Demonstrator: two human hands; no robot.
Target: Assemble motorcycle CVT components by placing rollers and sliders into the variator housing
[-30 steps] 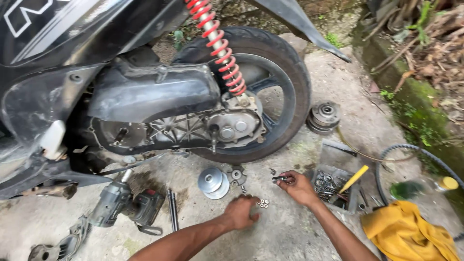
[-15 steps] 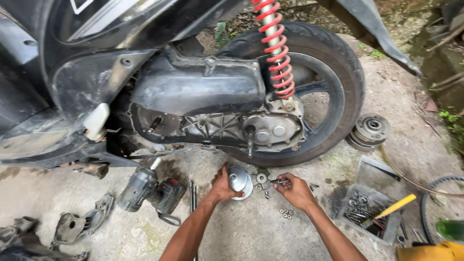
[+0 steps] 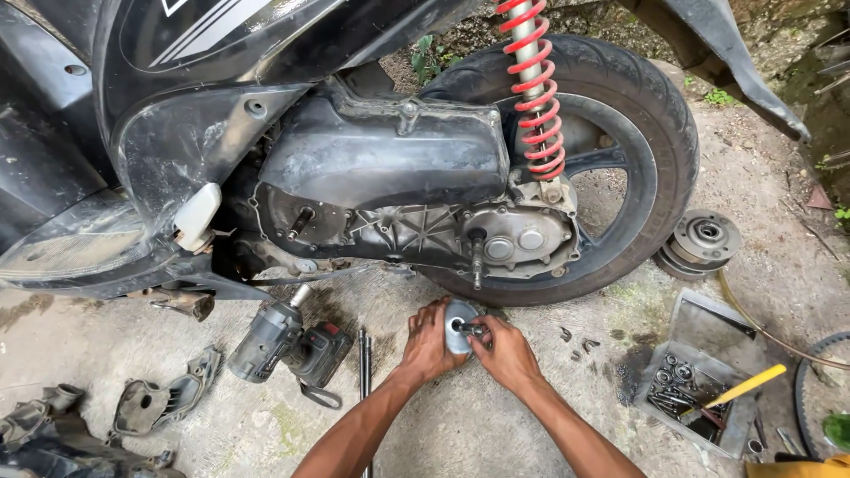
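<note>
Left hand is wrapping around the silver pulley disc, fingers curled tight on its rim, holding it just above the concrete floor right below the scooter's engine case. Right hand is pinching a small dark metal part at the disc's centre hole. Cordless impact wrench is lying off to the left.
</note>
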